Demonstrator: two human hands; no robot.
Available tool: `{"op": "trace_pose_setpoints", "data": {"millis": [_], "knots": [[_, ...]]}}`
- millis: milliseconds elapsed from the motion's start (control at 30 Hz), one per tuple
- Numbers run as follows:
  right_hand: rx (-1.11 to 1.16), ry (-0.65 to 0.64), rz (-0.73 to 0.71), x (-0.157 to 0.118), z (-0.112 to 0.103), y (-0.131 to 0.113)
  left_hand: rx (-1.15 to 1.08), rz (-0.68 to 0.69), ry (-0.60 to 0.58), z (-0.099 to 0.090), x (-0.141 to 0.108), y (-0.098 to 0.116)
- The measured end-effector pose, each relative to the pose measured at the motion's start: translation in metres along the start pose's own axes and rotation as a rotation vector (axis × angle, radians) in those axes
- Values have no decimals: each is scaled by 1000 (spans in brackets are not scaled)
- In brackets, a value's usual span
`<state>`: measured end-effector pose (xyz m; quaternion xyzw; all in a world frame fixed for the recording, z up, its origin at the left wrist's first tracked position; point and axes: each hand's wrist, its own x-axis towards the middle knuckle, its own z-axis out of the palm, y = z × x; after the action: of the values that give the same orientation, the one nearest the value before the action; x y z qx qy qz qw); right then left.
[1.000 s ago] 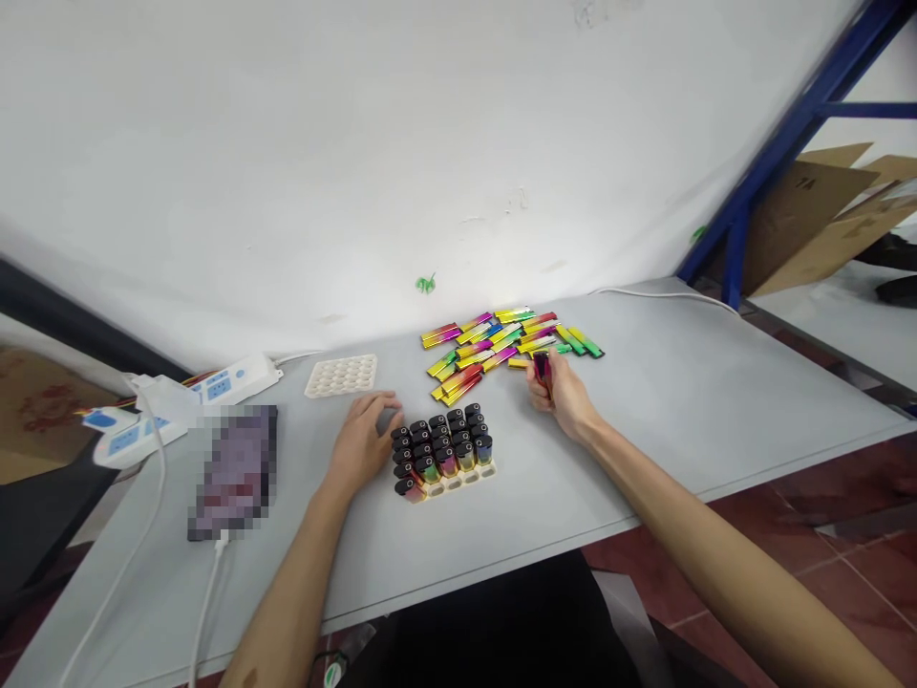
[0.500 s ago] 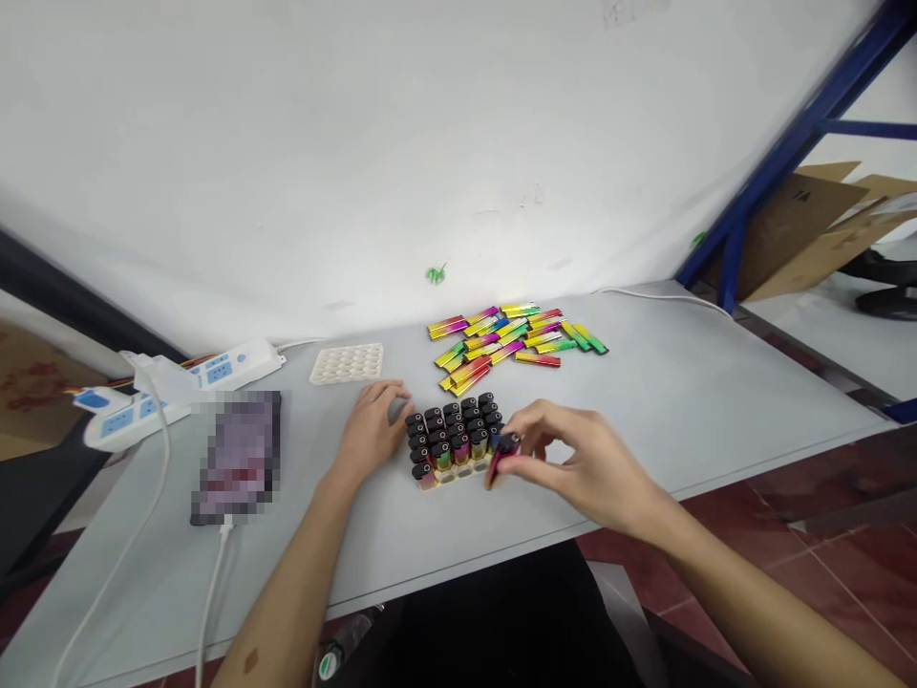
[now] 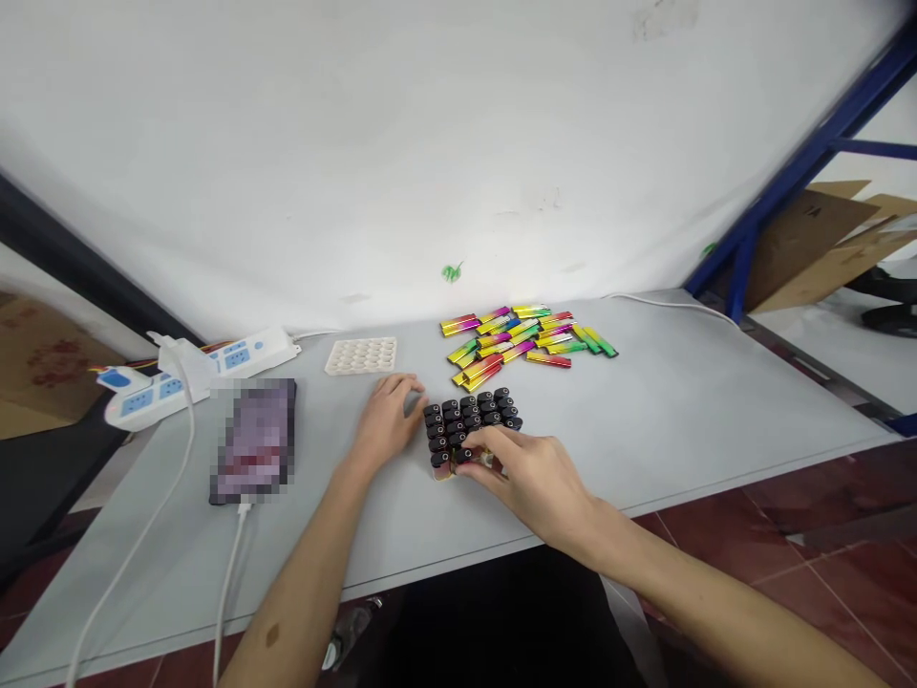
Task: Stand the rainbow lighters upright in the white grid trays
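A cream tray (image 3: 444, 476) carries rows of upright sticks with black caps (image 3: 471, 413) and shiny coloured bodies. My right hand (image 3: 544, 483) pinches one black-capped stick (image 3: 464, 456) between thumb and fingertips, in the front row beside the left corner stick (image 3: 440, 461). Its lower part is hidden, so I cannot tell how deep it sits in the tray. Flat on the table by the tray's left side lies my left hand (image 3: 388, 422), open, thumb apart from the fingers and nothing in it. Part of the front row is covered by my right hand.
Behind the tray lies a loose pile of shiny multicoloured flat pieces (image 3: 516, 346). A second cream tray with oval hollows (image 3: 362, 355) rests farther left. A phone (image 3: 254, 440) with a white cable, a power strip (image 3: 236, 358) and a blue frame post (image 3: 745, 258) flank the table.
My right hand has moved left with the black-capped stick, from beside the tray's right front corner to the front row next to the left corner stick. My left hand stays by the tray.
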<state>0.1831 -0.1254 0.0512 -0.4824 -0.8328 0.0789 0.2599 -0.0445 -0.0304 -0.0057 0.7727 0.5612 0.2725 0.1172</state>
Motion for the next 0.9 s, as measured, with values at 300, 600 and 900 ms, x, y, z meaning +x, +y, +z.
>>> {"op": "trace_pose_setpoints", "data": {"millis": [300, 600, 900], "knots": [[-104, 48, -50, -1, 11, -2, 4, 7, 20, 3, 1, -4], [-101, 190, 281, 21, -35, 70, 9, 20, 36, 5, 1, -9], [-477, -45, 671, 18, -42, 210, -2, 8, 42, 4, 3, -10]]}}
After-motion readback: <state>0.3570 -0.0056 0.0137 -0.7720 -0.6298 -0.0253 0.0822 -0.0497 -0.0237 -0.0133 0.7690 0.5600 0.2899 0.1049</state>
